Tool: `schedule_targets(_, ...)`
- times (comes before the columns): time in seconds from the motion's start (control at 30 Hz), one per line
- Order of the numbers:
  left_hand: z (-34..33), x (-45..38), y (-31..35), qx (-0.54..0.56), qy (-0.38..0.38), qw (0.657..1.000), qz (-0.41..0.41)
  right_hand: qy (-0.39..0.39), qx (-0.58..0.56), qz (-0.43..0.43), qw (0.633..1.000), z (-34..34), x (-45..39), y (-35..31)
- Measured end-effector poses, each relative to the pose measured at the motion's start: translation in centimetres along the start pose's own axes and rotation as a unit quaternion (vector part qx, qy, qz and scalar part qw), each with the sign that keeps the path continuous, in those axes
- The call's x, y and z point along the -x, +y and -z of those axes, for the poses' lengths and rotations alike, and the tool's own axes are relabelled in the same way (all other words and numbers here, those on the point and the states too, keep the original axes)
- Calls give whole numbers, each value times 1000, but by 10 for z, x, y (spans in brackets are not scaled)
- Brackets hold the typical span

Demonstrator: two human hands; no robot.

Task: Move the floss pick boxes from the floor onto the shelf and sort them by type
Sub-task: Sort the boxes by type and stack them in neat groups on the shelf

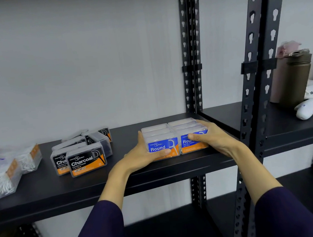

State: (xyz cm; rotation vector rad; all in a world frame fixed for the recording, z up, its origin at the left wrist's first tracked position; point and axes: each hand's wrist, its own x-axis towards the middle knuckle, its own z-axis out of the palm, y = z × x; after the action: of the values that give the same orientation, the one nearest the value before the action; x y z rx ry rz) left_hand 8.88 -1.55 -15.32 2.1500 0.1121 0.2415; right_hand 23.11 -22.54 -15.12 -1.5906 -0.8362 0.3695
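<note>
Now my left hand (146, 151) and right hand (211, 137) clasp the block of Round boxes (175, 137) from either side, thumbs curled across the blue labels — squeezing the two rows flush so they sit as one tidy group on the shelf (158, 175), labels facing out. I've kept them well apart from the Charcoal boxes (83, 155), which lie looser to the left, and the clear-and-orange boxes (8, 170) at the far left — each type gets its own patch.
</note>
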Motion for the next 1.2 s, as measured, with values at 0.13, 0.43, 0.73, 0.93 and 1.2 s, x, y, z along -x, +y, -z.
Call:
schedule_targets(0.13, 1, 0, -2, -6, -1, 1000, 7, 13, 6, 1, 1000, -2, 2, -1)
schedule_targets(0.43, 1, 0, -3, -17, 14, 1000, 16, 64, 57, -7, 996, -3, 2, 4)
schedule_targets(0.73, -4, 18, 21, 45, 228, 971, -50, 233, 109, 108, 960, -31, 17, -14)
schedule_targets(0.93, 25, 54, 29, -63, 380, 918, -89, 241, 214, 214, 922, -88, 9, -72)
schedule_targets(1.2, 97, 135, -10, -227, 483, 845, -18, 102, 205, 261, 938, -215, -9, -87)
